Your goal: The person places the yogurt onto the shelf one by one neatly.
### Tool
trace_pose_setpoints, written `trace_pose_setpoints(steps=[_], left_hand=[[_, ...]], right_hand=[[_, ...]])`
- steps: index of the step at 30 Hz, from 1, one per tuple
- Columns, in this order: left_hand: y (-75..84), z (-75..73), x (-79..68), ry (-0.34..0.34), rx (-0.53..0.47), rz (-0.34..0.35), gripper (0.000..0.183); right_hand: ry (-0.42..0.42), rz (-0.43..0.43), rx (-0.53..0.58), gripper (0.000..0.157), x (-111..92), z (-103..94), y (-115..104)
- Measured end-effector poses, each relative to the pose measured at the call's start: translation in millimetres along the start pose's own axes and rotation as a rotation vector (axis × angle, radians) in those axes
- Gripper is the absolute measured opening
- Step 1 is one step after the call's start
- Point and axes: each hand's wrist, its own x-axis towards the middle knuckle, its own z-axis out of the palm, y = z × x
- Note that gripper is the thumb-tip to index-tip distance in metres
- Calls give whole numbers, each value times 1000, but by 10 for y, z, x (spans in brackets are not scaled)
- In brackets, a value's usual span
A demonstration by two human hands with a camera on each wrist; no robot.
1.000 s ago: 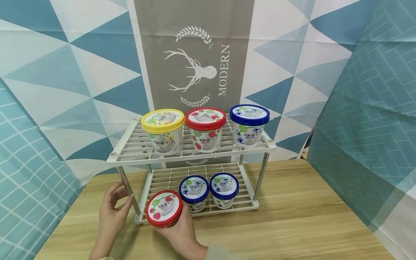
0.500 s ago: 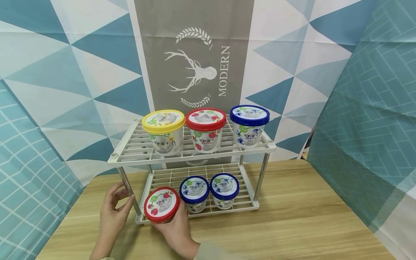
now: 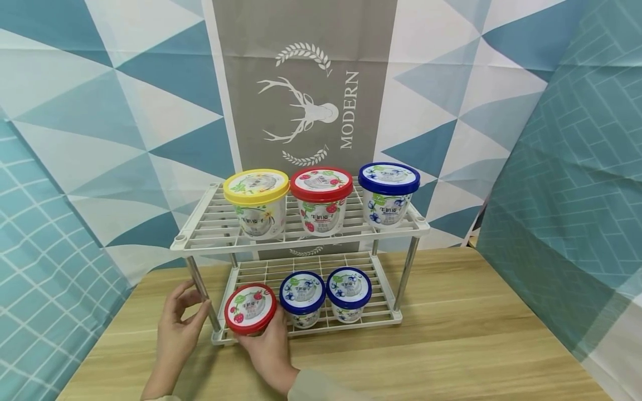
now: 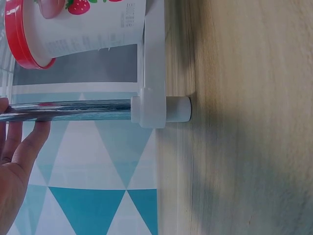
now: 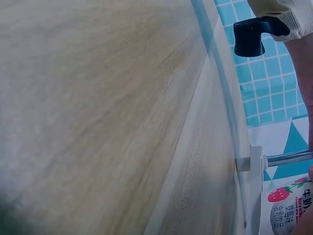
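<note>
My right hand (image 3: 271, 348) grips a red-lidded strawberry tub (image 3: 251, 308) from its right and front side, at the left end of the rack's lower shelf. In the left wrist view the tub (image 4: 93, 29) looks slightly tilted, its base at the shelf edge; whether it rests fully there I cannot tell. My left hand (image 3: 180, 320) holds the rack's front left metal post (image 4: 73, 110) between thumb and fingers. Right of the red tub stand two blue-lidded blueberry tubs (image 3: 302, 292), side by side. The right wrist view shows only part of the strawberry tub (image 5: 286, 205).
On the white rack's upper shelf (image 3: 301, 243) stand a yellow-lidded tub (image 3: 257, 203), a red-lidded tub (image 3: 322, 200) and a blue-lidded tub (image 3: 388, 195). The rack stands on a wooden table (image 3: 451, 334), with patterned cloth (image 3: 311, 111) behind and at both sides.
The red-lidded tub in my right hand has moved back and slightly left, further over the lower shelf. My left hand stays at the post. The head view has shifted slightly.
</note>
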Motion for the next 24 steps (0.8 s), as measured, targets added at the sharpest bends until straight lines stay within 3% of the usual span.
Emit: trace_pose_setpoints(steps=[8,12,17,24], left_hand=[[13,4,-2,-7,-10,24,58],[24,11,-6,-6,3,6,57],[33,17,-4,-1,4,15,56],[-2,15,0,0,-15,46,56]], right_hand=[[126,-30,-5,91,22,102,47],[135,-23,0,93,37,111,73],[71,-12,25,95,44,47,110],[-102,-29,36,86,97,-81,187]])
